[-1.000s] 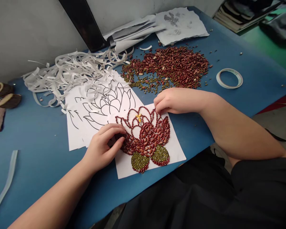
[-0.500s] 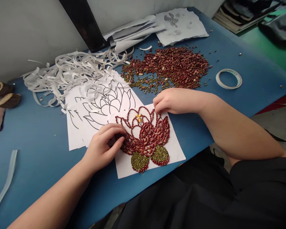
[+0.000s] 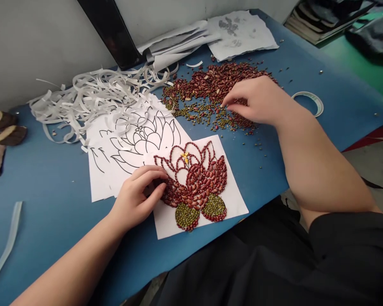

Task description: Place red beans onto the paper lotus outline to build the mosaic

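Note:
A white card (image 3: 234, 195) bears a lotus picture made of red beans (image 3: 204, 182), with two round patches of green mung beans (image 3: 187, 215) below and a small yellow piece at its centre. My left hand (image 3: 140, 193) rests on the card's left side, fingers loosely curved and thumb apart from them, touching the bean petals. Over the loose pile of red and green beans (image 3: 204, 87) reaches my right hand (image 3: 255, 100). Its thumb and forefinger are slightly apart beside a pale bean, and nothing shows between them.
Printed lotus outline sheets (image 3: 98, 178) lie partly under the card. Behind them is a heap of curled paper strips (image 3: 95, 93). A tape roll (image 3: 319, 106) sits right of my right forearm. Wood pieces (image 3: 11, 135) lie far left; crumpled paper (image 3: 242, 34) is at the back.
My right hand has left the card's top right corner and moved up and right to the bean pile. My left hand and the card have stayed in place.

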A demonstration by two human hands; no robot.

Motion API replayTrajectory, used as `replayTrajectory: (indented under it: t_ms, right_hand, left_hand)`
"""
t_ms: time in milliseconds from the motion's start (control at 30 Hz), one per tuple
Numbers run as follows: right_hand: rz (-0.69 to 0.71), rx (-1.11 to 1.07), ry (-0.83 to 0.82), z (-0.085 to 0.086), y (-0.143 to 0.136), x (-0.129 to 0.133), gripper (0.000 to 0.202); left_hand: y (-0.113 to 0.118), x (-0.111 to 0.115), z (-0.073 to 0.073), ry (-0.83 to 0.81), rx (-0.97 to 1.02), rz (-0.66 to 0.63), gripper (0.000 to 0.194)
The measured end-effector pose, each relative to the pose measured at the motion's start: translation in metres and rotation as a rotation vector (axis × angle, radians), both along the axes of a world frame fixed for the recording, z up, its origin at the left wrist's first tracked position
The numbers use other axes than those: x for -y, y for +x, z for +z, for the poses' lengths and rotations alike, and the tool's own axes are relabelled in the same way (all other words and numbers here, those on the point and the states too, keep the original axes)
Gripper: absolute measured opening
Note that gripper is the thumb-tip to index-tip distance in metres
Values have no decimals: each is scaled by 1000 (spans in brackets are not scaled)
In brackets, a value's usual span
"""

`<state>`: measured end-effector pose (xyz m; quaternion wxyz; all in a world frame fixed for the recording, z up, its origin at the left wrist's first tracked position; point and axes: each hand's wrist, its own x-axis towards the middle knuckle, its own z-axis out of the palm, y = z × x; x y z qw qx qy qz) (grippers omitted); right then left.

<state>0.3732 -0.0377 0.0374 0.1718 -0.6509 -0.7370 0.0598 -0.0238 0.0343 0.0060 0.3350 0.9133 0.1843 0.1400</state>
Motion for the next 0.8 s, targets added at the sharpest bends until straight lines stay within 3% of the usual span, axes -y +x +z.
replayTrajectory:
  t_ms: [100,267,467,800]
  right_hand:
    - [-143,36,8,-7,10,-5,23]
    - [-130,52,-57,-27,10,-16,28]
    - [-95,58,100,-51,20,-25,26]
    - [-189,197,144,-59,5,-33,23]
  left_hand:
    - [0,0,0,-1,-8,5,14]
    - [1,0,1,-2,-10,7,13]
    - [1,0,2,-10,-9,11,14]
    - [0,1,1,-14,-20,11,14]
